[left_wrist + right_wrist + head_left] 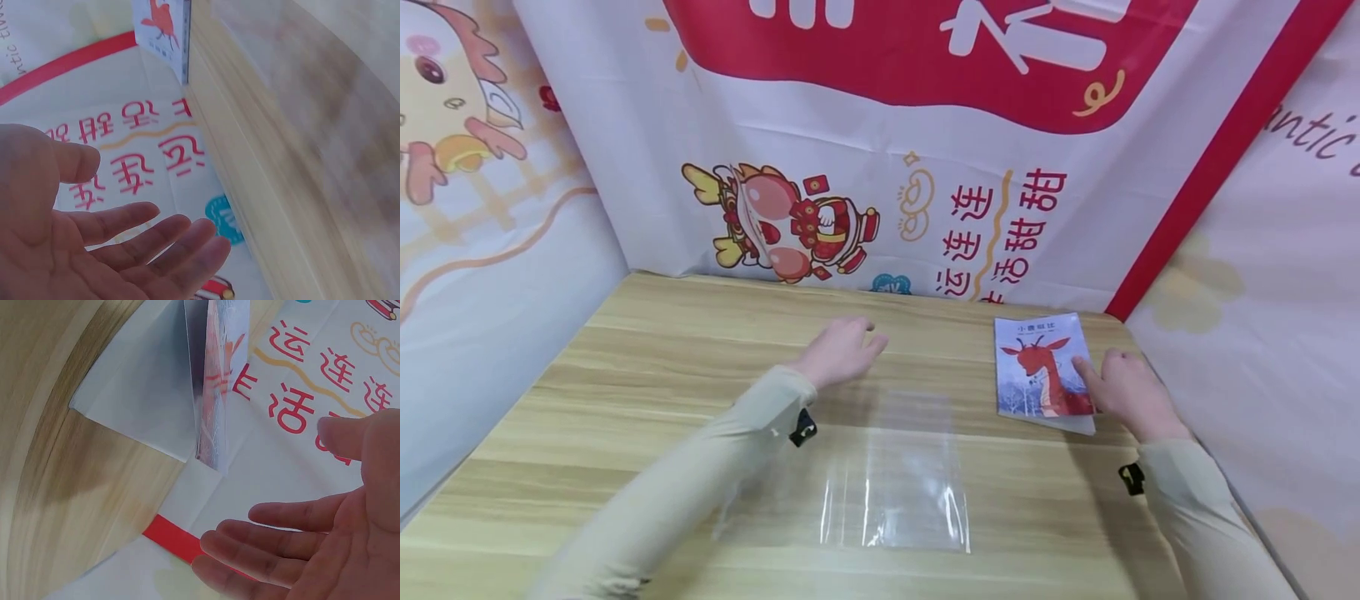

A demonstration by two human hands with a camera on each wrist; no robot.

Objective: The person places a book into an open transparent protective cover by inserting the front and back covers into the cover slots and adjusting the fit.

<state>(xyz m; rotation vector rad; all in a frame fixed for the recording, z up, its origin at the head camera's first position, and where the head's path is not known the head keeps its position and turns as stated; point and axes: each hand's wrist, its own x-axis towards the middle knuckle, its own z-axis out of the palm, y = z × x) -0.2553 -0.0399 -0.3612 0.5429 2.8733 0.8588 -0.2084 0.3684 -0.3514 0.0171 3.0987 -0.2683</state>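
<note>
A thin booklet [1037, 362] with a red deer on its blue cover lies at the right rear of the table. A pale lower page shows past its bottom edge, and in the right wrist view the printed cover [226, 381] stands lifted from a white sheet [134, 394]. The right hand [1131, 396] is beside the booklet's right edge, fingers loosely extended and gripping nothing. Over the table's middle hovers the left hand [842, 352], its fingers relaxed around nothing. Nearer the person lies a clear plastic sleeve [917, 475], partly behind the left forearm.
The wood-grain table [647, 375] meets a printed cloth [865, 133] hanging along its back. More printed cloth hangs at the left [497, 208] and right [1262, 292]. Small black wrist cameras [803, 428] sit at both cuffs.
</note>
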